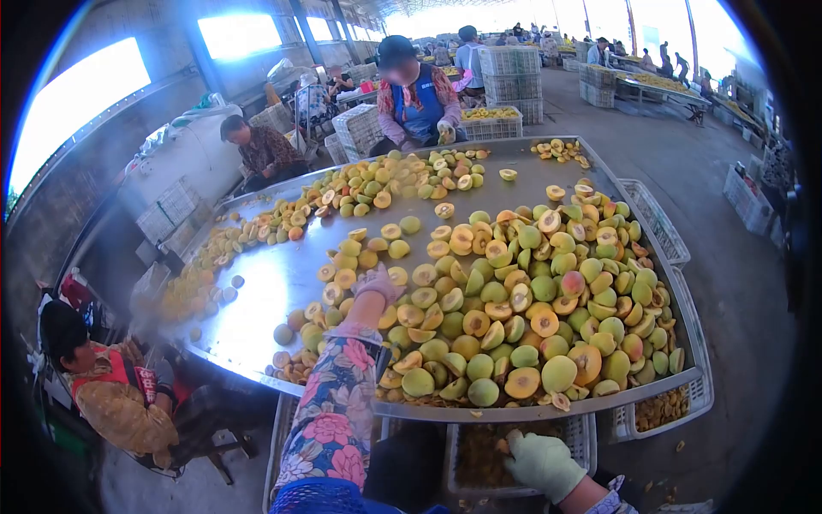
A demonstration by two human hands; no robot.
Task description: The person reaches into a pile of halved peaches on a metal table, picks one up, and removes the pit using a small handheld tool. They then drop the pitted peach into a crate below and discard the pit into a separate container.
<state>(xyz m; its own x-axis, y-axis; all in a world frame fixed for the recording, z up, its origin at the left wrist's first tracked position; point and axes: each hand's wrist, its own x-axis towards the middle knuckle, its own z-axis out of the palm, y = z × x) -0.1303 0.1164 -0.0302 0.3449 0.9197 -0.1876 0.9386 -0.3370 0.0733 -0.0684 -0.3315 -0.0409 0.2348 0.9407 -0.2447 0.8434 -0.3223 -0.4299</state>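
My left hand (379, 284), in a pale pinkish glove with a floral sleeve, reaches over the metal table (274, 295) and touches the edge of the halved fruit (522, 321). Its fingertips are too small to make out. Below the table's near edge, my right hand (545, 465) wears a pale green glove. Its fingers are curled round a small brownish piece over a white crate (584, 441) with dark contents. Yellow and green fruit halves, several with the pit showing, are heaped on the right of the table.
Across the table a person in a blue vest (419, 101) works at more fruit. Two people sit at the left, one in a red vest (107, 364). White crates (655, 221) stand beside and under the table's right edge. More tables and workers are farther back.
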